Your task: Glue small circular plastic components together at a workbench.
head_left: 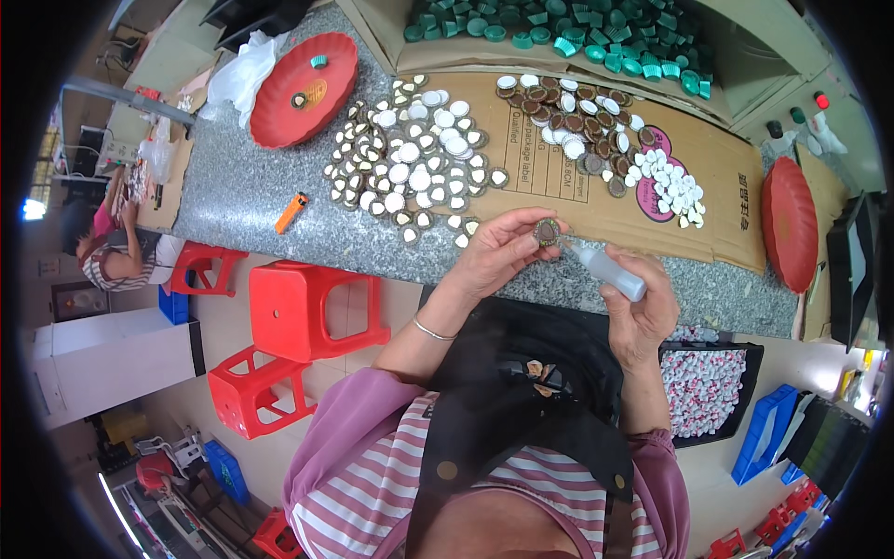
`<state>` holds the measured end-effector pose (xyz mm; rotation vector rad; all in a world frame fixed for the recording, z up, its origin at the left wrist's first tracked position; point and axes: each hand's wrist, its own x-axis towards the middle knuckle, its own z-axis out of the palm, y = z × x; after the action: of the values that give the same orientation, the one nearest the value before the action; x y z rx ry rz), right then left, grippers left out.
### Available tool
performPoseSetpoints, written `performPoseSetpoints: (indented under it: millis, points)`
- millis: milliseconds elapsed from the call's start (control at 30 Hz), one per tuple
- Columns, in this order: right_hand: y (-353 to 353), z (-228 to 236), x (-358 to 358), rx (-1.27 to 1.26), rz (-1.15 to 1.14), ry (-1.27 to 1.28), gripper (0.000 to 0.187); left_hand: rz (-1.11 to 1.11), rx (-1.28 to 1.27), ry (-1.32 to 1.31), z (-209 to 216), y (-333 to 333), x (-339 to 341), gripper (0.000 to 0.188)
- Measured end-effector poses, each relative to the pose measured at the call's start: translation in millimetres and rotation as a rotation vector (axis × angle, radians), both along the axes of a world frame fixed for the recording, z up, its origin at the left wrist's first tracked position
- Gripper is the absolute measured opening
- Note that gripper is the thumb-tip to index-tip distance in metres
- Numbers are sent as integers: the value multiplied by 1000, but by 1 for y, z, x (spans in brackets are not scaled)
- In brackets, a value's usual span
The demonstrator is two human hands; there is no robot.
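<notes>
My left hand [498,250] pinches a small round brown piece with a green-flecked rim [547,232] just beyond the table's front edge. In my right hand [643,312] is a translucent squeeze bottle [616,273]. Its thin nozzle points left and ends close beside the round piece; whether the two touch I cannot tell. To the left on the grey stone table lie many small round pieces with white tops [419,177]. Brown and white discs [568,116] are spread over a flat cardboard sheet [521,177], and a heap of small white pieces [670,186] lies at its right.
A red scalloped tray [270,121] with two small pieces stands at the back left, another red tray [790,224] at the right. Green cups [559,28] fill a box behind. An orange lighter [291,213] lies on the table. Red stools [279,312] stand left; a person [121,265] sits beyond.
</notes>
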<state>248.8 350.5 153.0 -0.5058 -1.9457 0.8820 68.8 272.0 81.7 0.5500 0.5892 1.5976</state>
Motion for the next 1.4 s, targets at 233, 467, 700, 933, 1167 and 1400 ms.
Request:
performPoseSetpoints:
  millis: [233,467,700,933,1167,1400]
  points:
    - [-1,-1,-2,-1,21,-21,31,-19,28,4,1,1,1,33]
    - [-1,-1,-4,-2,29,-14,30,-8,17,26,4,0,2,32]
    - [-1,-1,-4,-15,29,-15,30,-19,13,31,3,0,2,33]
    - [-2,0,-4,-18,27,-38,29,-32,24,30,3,-1,1,32]
    - [-1,0,-3,-15,24,-34,29,-47,18,33,4,-1,1,32]
    - [-2,1,-2,-27,27,-41,30,-60,30,27,3,-1,1,33]
